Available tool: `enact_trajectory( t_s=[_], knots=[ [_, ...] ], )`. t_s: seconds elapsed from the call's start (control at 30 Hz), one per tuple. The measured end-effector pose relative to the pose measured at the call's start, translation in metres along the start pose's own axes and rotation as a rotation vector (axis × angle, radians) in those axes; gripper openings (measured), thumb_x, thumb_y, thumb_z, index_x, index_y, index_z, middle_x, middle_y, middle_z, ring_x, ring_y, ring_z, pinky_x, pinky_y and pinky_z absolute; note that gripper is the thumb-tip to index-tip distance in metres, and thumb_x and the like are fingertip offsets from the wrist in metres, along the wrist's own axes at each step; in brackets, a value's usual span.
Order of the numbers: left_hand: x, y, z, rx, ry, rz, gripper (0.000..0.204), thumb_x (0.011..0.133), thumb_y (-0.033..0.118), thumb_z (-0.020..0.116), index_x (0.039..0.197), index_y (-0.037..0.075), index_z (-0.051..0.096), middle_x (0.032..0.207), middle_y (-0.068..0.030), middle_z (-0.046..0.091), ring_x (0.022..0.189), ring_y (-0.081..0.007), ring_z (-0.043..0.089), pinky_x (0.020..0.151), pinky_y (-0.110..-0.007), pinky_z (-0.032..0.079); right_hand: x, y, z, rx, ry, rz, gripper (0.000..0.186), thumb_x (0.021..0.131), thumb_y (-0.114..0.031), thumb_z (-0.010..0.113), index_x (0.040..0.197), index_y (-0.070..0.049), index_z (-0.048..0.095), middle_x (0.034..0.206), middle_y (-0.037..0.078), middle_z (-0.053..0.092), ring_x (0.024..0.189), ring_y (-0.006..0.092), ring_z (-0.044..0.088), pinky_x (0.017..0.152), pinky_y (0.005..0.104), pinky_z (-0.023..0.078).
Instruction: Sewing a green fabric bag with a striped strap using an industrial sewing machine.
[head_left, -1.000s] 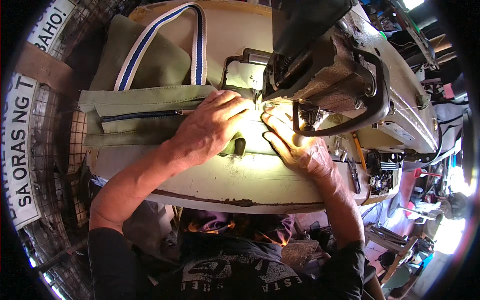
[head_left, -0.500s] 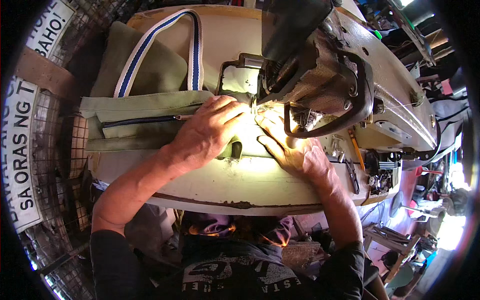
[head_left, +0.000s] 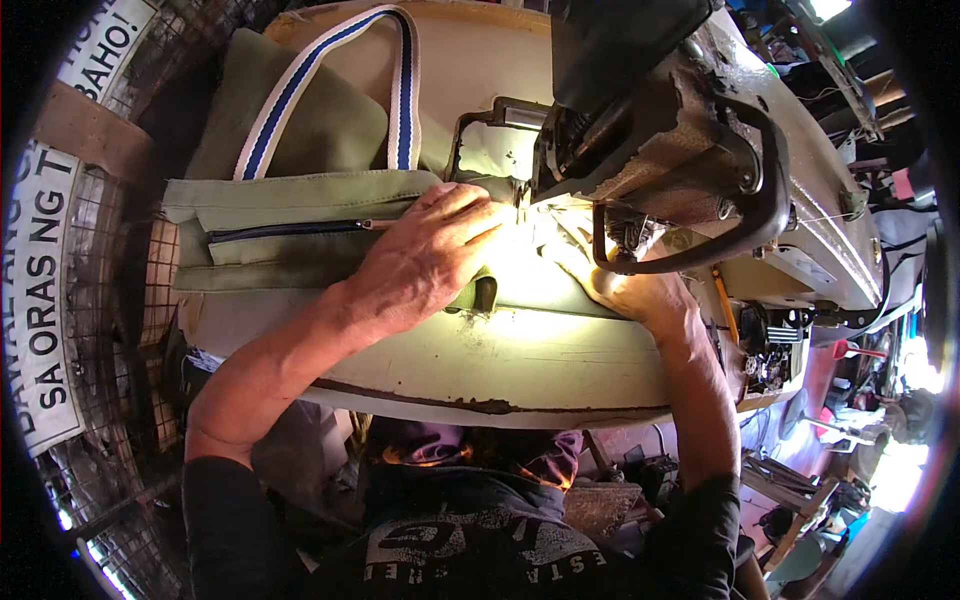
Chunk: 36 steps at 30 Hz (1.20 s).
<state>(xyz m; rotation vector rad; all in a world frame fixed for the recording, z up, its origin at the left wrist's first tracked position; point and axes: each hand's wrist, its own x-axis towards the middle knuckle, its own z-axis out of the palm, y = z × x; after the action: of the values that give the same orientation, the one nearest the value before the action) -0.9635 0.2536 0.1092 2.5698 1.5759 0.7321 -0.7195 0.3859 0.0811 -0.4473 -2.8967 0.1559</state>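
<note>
An olive-green fabric bag (head_left: 300, 255) lies on the sewing machine's bed, its dark zipper (head_left: 290, 231) toward me and a white-and-blue strap handle (head_left: 404, 100) looped upward. My left hand (head_left: 430, 250) is closed on the bag's right end, fingers bent over the cloth, their tips lost in bright lamp light. My right hand (head_left: 635, 285) lies right of the needle area, beneath the sewing machine head (head_left: 640, 140). Its thumb and the finger beside it stretch left along the lit surface; the other fingers are partly hidden by the black looped bar (head_left: 765, 200).
A pale work table (head_left: 420, 355) with a worn front edge runs in front of me. Right of my right wrist lie a yellow pencil (head_left: 725, 305) and a metal mechanism (head_left: 770, 350). A wire mesh wall with signs (head_left: 50, 300) stands at left; clutter fills the right.
The whole view has shifted slightly, with the machine appearing farther right. My right hand has moved right, farther under the looped bar. My left hand stays on the bag's end.
</note>
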Motion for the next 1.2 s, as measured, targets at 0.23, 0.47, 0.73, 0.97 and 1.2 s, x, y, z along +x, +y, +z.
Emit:
enact_trajectory(
  t_s=[0.23,0.47,0.73,0.97,1.2],
  knots=[
    [0.004,-0.004,-0.002,0.024,0.008,0.047,0.027,0.083,0.007,0.058,0.109,0.001,0.065,0.117,-0.0119,0.062,0.113,-0.0281,0.056,0.100,-0.040,0.044,0.006,-0.016,-0.014,0.025,-0.030,0.058,0.024,0.088,-0.026,0.064,0.101,-0.006,0.064,0.096,0.016,0.062,0.092,0.0306,0.062,0.082,0.0404,0.049],
    [0.007,-0.004,-0.001,-0.013,0.007,0.043,0.024,0.084,0.006,0.058,0.106,0.001,0.065,0.113,-0.0111,0.062,0.112,-0.0271,0.056,0.100,-0.040,0.043,-0.006,-0.035,-0.047,-0.009,-0.325,0.352,0.035,0.092,-0.024,0.066,0.119,-0.001,0.065,0.122,0.020,0.064,0.113,0.0335,0.061,0.096,0.0405,0.048],
    [0.005,-0.008,0.001,-0.017,0.010,0.065,0.026,0.081,0.003,0.058,0.107,0.000,0.062,0.113,-0.0108,0.060,0.110,-0.0272,0.055,0.099,-0.041,0.044,-0.150,-0.052,-0.041,-0.447,0.643,0.898,0.047,0.099,-0.016,0.054,0.143,-0.001,0.045,0.148,0.022,0.043,0.139,0.0370,0.039,0.114,0.0481,0.030],
    [0.007,-0.008,-0.002,-0.021,0.002,0.074,0.031,0.077,-0.002,0.058,0.109,-0.001,0.059,0.113,-0.0117,0.057,0.110,-0.0277,0.054,0.101,-0.041,0.042,-0.176,-0.041,-0.023,-0.396,0.709,0.979,0.045,0.102,-0.017,0.050,0.142,0.000,0.045,0.147,0.022,0.045,0.137,0.0366,0.042,0.113,0.0457,0.031],
    [0.008,-0.008,-0.002,-0.042,0.026,0.058,0.020,0.086,0.005,0.057,0.104,-0.001,0.063,0.112,-0.0127,0.060,0.113,-0.0282,0.056,0.098,-0.042,0.043,-0.178,-0.042,-0.026,-0.445,0.624,1.040,0.035,0.101,-0.019,0.051,0.129,0.000,0.061,0.135,0.016,0.059,0.127,0.0298,0.055,0.107,0.0412,0.037]
  ],
)
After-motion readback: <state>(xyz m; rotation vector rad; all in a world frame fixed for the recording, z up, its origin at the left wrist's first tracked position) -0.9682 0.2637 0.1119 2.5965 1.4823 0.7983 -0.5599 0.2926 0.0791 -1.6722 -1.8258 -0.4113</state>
